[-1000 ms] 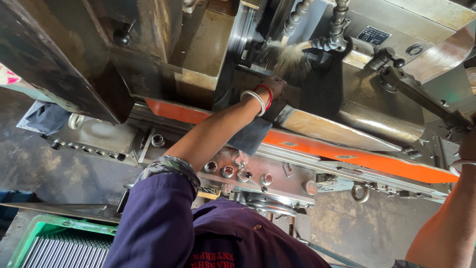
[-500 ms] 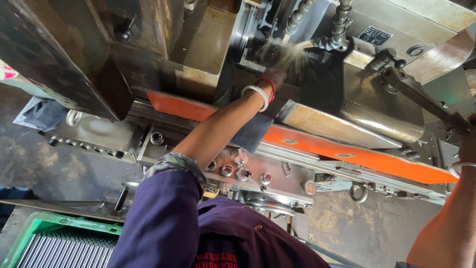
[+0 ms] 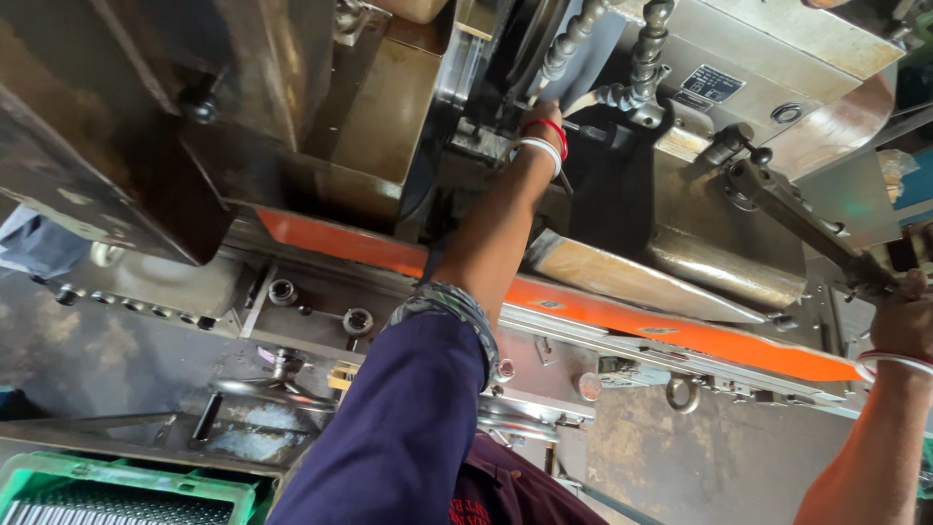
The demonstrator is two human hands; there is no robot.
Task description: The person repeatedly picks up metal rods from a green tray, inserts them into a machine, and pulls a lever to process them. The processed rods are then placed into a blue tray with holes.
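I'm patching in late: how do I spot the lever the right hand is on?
Start at the long orange strip running across the grey metal machine and follow it to its right end. Just above it, a long dark steel lever arm slants down to the right hand. Unlike the two knobbly segmented coolant hoses nearby, it is straight and flat.

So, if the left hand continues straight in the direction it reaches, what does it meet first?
Probably the dark machine recess beneath the segmented metal hoses. The left hand is already reaching into it, though depth is unclear.
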